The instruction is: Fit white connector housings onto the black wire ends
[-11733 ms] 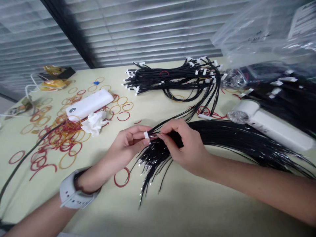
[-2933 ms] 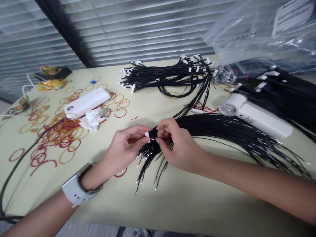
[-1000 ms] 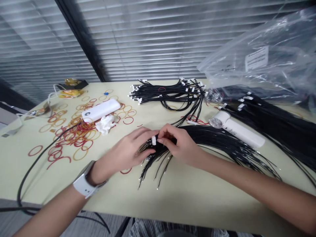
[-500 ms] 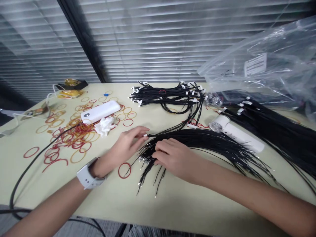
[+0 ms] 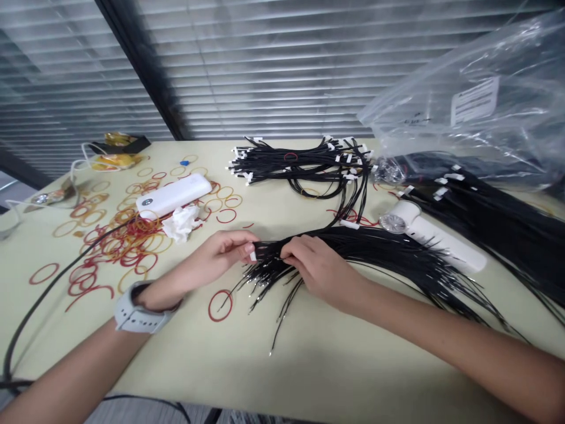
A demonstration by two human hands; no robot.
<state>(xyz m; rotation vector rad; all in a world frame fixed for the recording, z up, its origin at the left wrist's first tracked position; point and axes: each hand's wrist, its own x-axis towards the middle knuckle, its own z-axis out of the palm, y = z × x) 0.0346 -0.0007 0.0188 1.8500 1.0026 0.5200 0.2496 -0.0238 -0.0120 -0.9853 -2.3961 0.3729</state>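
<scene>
The left hand (image 5: 225, 252) and right hand (image 5: 320, 272) were working over a loose sheaf of thin black wires (image 5: 379, 250) lying near the front of the table (image 5: 309, 365). The left fingers (image 5: 241, 241) were closed in a pinch on a small white connector (image 5: 253, 256) at the sheaf's gathered part, while the right fingers (image 5: 293, 250) curled around the wires just beside it, gripping them.

To my eye, the wires looked light, limp and springy, apt to slide apart and snag one another. The connector seemed tiny and slippery, so the surest hold appeared to be at that gathered part, not among the loose tips.

The sheaf's long axis ran sideways, curving right from the hands toward a white handheld fan (image 5: 432, 237). A shorter spray of bright wire tips (image 5: 269, 288) splayed down toward the person, just beside a red rubber band (image 5: 219, 305). Farther back lay a bunch of black wires with white connectors (image 5: 300, 160).
</scene>
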